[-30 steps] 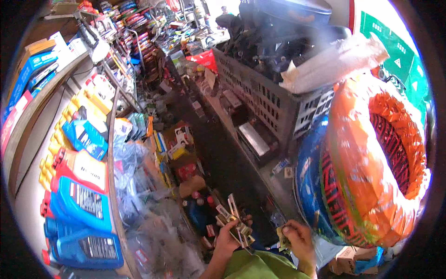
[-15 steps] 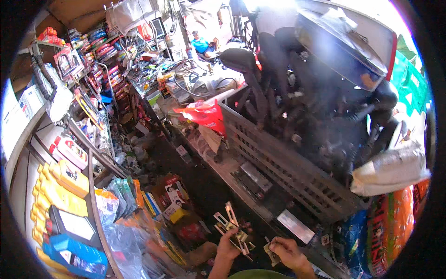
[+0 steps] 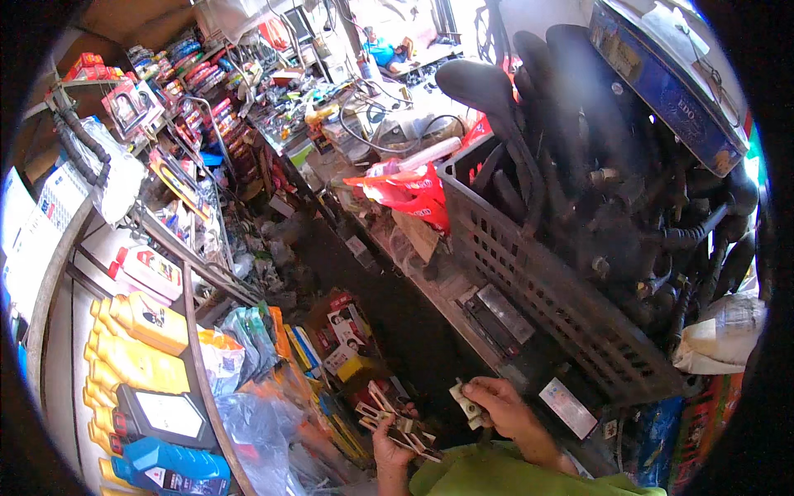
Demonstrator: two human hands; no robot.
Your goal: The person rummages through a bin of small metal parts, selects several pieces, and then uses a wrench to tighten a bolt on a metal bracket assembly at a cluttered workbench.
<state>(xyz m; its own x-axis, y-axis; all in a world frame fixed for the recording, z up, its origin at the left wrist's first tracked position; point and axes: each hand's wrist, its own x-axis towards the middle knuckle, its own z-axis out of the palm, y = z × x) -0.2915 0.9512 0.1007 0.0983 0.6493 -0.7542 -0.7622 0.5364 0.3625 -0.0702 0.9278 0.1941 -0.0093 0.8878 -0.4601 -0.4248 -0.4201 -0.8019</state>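
Note:
My left hand [image 3: 390,449], low in the middle of the view, is closed around a bunch of flat slotted metal brackets [image 3: 385,403]. Their ends stick out on both sides of the fingers. To the right and a little higher, my right hand [image 3: 506,407] pinches a small pale metal piece [image 3: 466,403] between thumb and fingers. A round mark or hole shows on its face. The two hands are apart. Green cloth [image 3: 504,475] covers my body below them.
A black slatted crate [image 3: 562,289] full of dark curved parts stands on the right. Near it lie a white box [image 3: 568,407] and a dark box [image 3: 496,318]. Yellow bottles [image 3: 136,364] and a blue bottle [image 3: 178,465] line the left shelf. A person [image 3: 382,54] sits far back.
My right hand has risen with its small metal piece, turning the face into view. My left hand sits slightly lower and farther left, still around the brackets. The whole view has shifted.

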